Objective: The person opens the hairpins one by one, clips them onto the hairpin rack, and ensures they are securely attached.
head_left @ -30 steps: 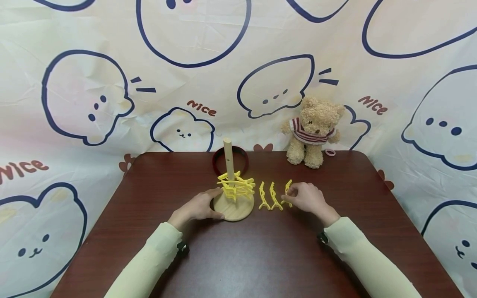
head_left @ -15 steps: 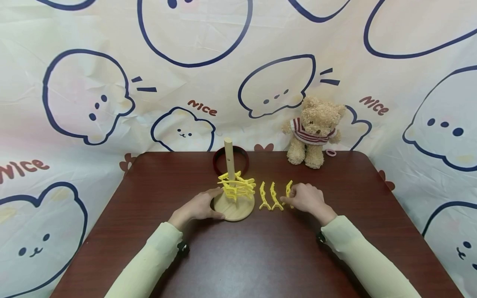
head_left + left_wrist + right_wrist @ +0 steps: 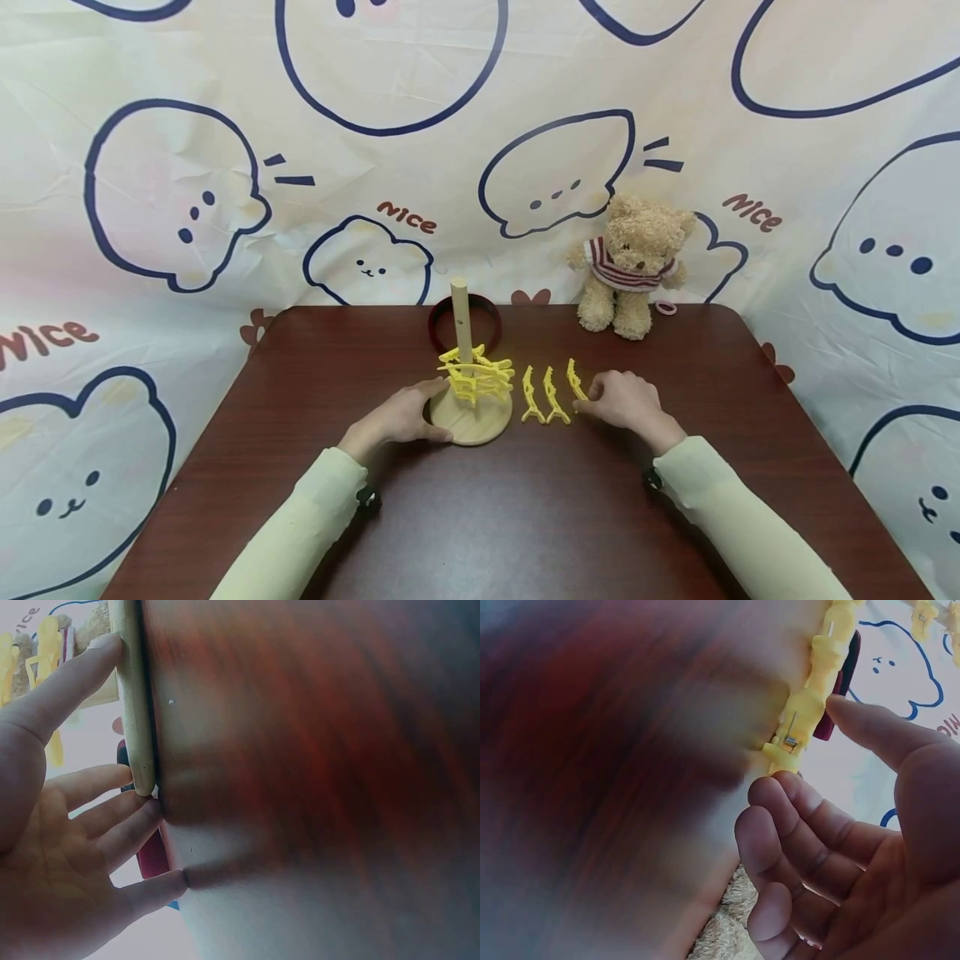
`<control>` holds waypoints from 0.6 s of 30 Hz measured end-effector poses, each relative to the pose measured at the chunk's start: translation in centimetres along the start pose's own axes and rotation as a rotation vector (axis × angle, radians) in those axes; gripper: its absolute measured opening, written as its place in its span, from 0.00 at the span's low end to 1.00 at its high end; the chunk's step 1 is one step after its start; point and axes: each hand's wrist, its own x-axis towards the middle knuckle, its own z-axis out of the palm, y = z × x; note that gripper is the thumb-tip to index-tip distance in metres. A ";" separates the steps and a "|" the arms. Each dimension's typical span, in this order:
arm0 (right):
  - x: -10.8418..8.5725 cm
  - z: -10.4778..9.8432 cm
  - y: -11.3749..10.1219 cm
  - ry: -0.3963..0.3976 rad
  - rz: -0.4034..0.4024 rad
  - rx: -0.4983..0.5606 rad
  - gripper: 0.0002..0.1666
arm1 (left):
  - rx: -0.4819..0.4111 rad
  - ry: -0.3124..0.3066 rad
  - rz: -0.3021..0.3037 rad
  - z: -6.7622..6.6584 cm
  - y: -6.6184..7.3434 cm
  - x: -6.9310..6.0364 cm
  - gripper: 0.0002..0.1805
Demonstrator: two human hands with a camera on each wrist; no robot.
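My left hand grips the rim of a round wooden stand, its thumb at the front edge and its fingers spread at the far left. In the left wrist view the thumb lies on the rim. Yellow hair clips are stacked around the upright pole. To the right, two yellow clips lie side by side, forked ends toward me. My right hand pinches the lower end of a third yellow clip. In the right wrist view a metal spring shows in this clip.
A dark red ring-shaped object stands behind the pole. At the table's back right sits a teddy bear in a striped top, beside a small pink ring. A printed cloth hangs behind the brown table.
The third clip's upper end has swung left and the clip now tilts. My right hand has shifted slightly right. The left hand and the stand have stayed in place.
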 end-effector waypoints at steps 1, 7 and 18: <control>0.0 0.1 0.0 -0.004 0.005 0.002 0.24 | 0.000 0.001 0.000 0.0 0.0 0.0 0.53; -0.2 0.5 0.0 -0.018 0.007 -0.010 0.29 | 0.007 -0.001 -0.002 0.1 -0.1 0.0 0.53; -0.1 0.4 -0.2 -0.021 0.019 -0.043 0.31 | 0.001 -0.005 -0.005 0.1 0.0 0.0 0.53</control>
